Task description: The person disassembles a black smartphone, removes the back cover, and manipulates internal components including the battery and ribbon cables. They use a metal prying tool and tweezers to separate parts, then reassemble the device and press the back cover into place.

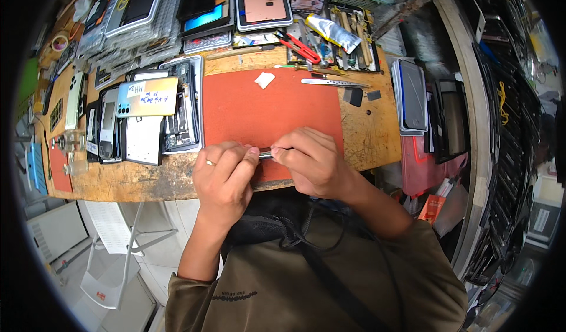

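Observation:
A slim, dark object with a silvery edge [265,153] is pinched between my two hands, above the near edge of an orange-red work mat [271,108]. My left hand [227,173], with a ring on one finger, grips its left end between thumb and fingers. At the other end, the fingertips of my right hand [309,161] close on it. Most of the object is hidden by my fingers, so its exact kind cannot be made out. A small crumpled white piece of tissue [264,80] lies on the mat, beyond my hands.
Left of the mat are opened phones [183,108] and a phone with a handwritten label [147,97]. Behind it lie tweezers [333,82], red-handled pliers [302,48] and a yellow-white tube [333,33]. Stacked phones [411,96] stand at right; a folding chair [112,273] is lower left.

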Available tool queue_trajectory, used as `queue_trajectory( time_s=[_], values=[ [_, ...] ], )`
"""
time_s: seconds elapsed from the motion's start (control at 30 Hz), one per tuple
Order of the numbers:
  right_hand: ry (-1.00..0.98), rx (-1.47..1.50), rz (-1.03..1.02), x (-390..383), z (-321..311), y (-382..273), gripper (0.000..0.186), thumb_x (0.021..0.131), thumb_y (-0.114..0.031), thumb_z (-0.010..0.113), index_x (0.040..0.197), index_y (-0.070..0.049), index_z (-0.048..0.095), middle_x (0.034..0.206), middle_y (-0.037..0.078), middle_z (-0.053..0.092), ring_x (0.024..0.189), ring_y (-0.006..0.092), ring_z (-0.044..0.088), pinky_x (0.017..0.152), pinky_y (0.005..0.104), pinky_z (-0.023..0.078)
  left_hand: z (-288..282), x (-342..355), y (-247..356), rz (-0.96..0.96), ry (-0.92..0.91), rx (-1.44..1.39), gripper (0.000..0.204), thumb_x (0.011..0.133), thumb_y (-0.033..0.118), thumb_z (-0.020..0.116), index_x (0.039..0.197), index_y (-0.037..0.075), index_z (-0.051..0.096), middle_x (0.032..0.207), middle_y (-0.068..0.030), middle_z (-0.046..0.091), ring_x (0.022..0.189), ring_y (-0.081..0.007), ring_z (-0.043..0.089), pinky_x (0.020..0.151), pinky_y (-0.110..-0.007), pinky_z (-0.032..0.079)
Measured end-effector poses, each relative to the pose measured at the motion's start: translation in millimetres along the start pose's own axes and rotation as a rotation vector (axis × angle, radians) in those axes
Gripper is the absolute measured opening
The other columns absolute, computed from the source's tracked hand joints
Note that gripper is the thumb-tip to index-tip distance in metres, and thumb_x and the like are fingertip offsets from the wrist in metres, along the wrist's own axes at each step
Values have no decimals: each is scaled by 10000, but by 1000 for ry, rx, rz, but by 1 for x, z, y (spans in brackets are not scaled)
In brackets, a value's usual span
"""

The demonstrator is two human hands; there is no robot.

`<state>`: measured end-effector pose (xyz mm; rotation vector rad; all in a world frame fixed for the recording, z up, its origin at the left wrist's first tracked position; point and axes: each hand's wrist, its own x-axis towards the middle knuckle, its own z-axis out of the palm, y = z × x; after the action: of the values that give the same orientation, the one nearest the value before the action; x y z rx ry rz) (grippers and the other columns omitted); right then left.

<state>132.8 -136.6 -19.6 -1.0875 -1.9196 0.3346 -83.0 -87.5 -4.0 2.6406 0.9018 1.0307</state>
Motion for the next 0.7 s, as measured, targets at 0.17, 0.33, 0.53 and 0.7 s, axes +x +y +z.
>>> queue_trajectory(
  time_s=[0.17, 0.33, 0.53, 0.7],
  values=[
    [105, 96, 55, -2, 1, -1, 211, 850, 60, 779, 1039, 15, 697, 1010, 139, 697, 854, 321, 724, 721, 409, 590, -8, 3, 7, -65, -72, -7, 288, 748, -67, 723, 1023, 18, 734, 964, -98, 734, 906, -291, 711, 804, -415, 517],
    [170, 157, 156, -17, -4, 2, 233, 820, 106, 803, 1014, 18, 710, 1000, 143, 716, 838, 296, 737, 709, 371, 603, -6, 7, 12, -51, -54, 20, 297, 769, -80, 734, 1049, 19, 729, 1005, -118, 753, 928, -302, 724, 815, -425, 526],
    [161, 115, 70, -11, -6, 5, 216, 826, 93, 830, 995, 21, 716, 994, 141, 727, 831, 261, 740, 697, 350, 595, 13, 18, 24, 24, -47, 33, 259, 790, -14, 723, 1047, 9, 749, 1023, -104, 773, 947, -259, 750, 822, -386, 542],
    [251, 156, 224, -16, -13, -1, 187, 839, 71, 834, 974, 13, 718, 943, 128, 701, 814, 264, 732, 680, 353, 585, 12, 17, 25, 7, -58, 22, 241, 798, -3, 724, 1036, 21, 753, 979, -87, 781, 885, -236, 752, 798, -367, 537]
  ],
)
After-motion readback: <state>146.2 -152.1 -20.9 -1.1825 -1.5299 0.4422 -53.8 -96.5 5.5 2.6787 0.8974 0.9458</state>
